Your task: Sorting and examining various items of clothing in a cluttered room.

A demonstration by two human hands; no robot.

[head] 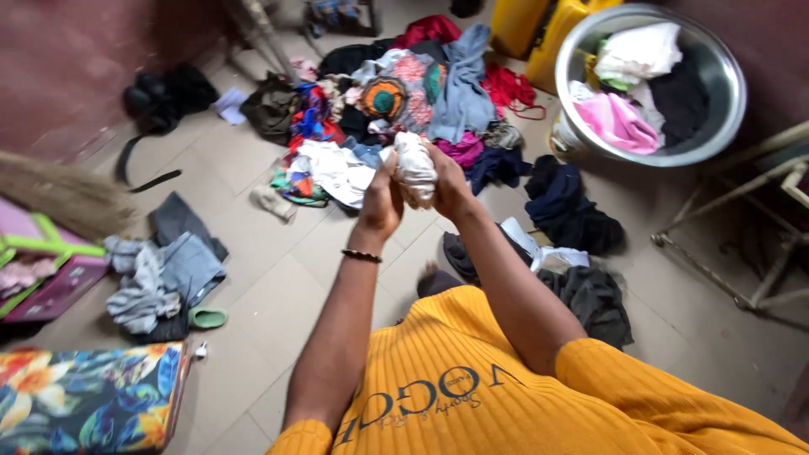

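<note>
Both hands clamp the rolled white cloth (415, 168): left hand (383, 202) wrapped round its lower side, right hand (449, 184) gripping beside it, held up above the tiled floor (253, 303). Beyond lies a heap of clothes (396, 101); a metal basin (725, 93) sits off right.

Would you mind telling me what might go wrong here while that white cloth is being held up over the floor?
1. Both the left hand and right hand are busy gripping the bunched white cloth, so neither is free if balance slips.
2. Clothes lie scattered over the tiled floor, including dark garments close by; a foot could catch or slide.
3. The metal basin looks heaped, so more laundry may spill out.
</note>
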